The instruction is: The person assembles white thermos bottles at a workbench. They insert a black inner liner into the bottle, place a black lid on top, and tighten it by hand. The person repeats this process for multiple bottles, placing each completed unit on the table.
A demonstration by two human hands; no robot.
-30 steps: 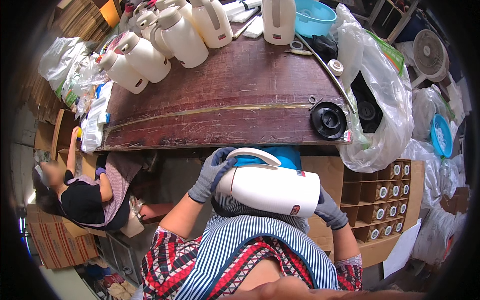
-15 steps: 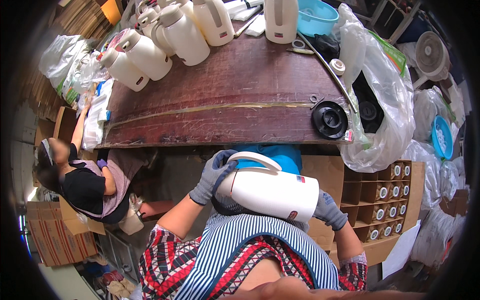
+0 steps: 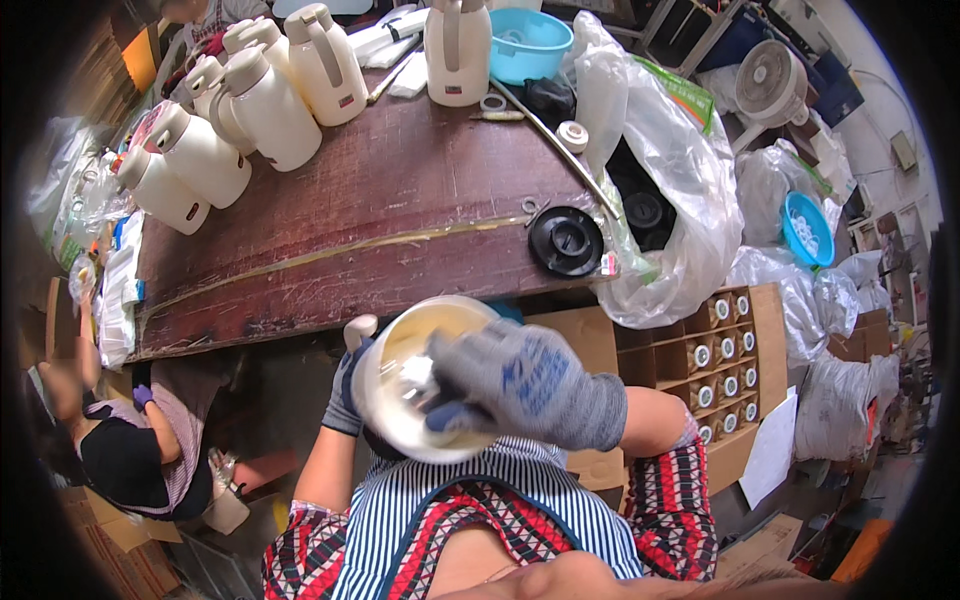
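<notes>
A white thermos jug (image 3: 384, 428) is tipped so that its wide round open end faces up at me, with a shiny silvery surface inside. At its left side my left hand (image 3: 345, 398), in a grey glove, is closed round the jug by its handle. My right hand (image 3: 535, 385), gloved in grey too, reaches over the opening from the right. Its fingers are curled into the mouth of the jug and smeared by motion. Whether they hold anything there is hidden. Nearest on the table is a round black plastic part (image 3: 566, 241).
Several white thermos jugs (image 3: 270, 110) stand at the table's (image 3: 380, 200) far left, one near a blue basin (image 3: 530, 50). A clear plastic bag (image 3: 680, 200) holds black parts. A divided carton (image 3: 640, 350) stands right. A co-worker (image 3: 130, 450) sits left.
The jug has turned from lying sideways to showing its open end to me. My right hand has moved from its end up over the opening. My view has shifted right.
</notes>
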